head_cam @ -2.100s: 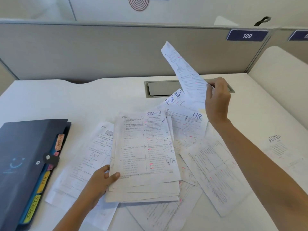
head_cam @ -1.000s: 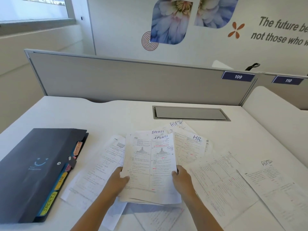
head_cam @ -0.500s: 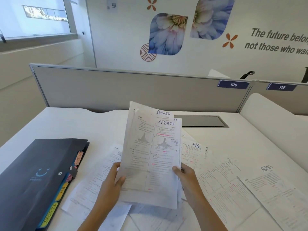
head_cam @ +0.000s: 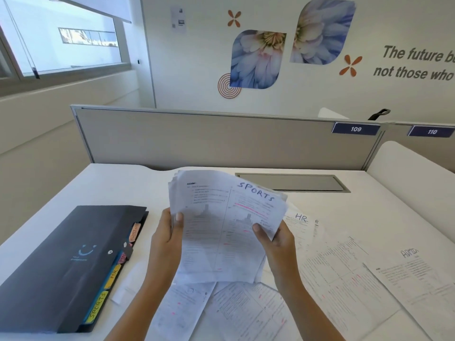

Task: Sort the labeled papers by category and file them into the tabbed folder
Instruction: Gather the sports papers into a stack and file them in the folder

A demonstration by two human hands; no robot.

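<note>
Above the middle of the surface [head_cam: 110, 188], lifted off the loose sheets [head_cam: 246, 308]: SPORTS stack [head_cam: 221, 230], tilted, top edges fanned. Pinched at its left edge by left grip [head_cam: 167, 239], thumb on the front; pinched at its right edge by right grip [head_cam: 275, 244], likewise. To the left, lying flat, tabbed folder [head_cam: 69, 262], tab edge just beside the leftmost sheet. To the right, HR sheet [head_cam: 299, 225] and ADMIN sheet [head_cam: 413, 271]. Beyond, white surface showing up to the partition [head_cam: 209, 139].

"sports" tops the held-up stack [head_cam: 221, 242]; "hr" marks a loose sheet [head_cam: 299, 226], "admin" another sheet [head_cam: 413, 274] far right. on the folder [head_cam: 61, 254], a yellow tab [head_cam: 97, 307] reads "sports", another tab [head_cam: 113, 274] "hr". one partition plate [head_cam: 355, 129] shows 109, the next plate [head_cam: 432, 131] 110. wall lettering [head_cam: 418, 55] begins "the future".
</note>
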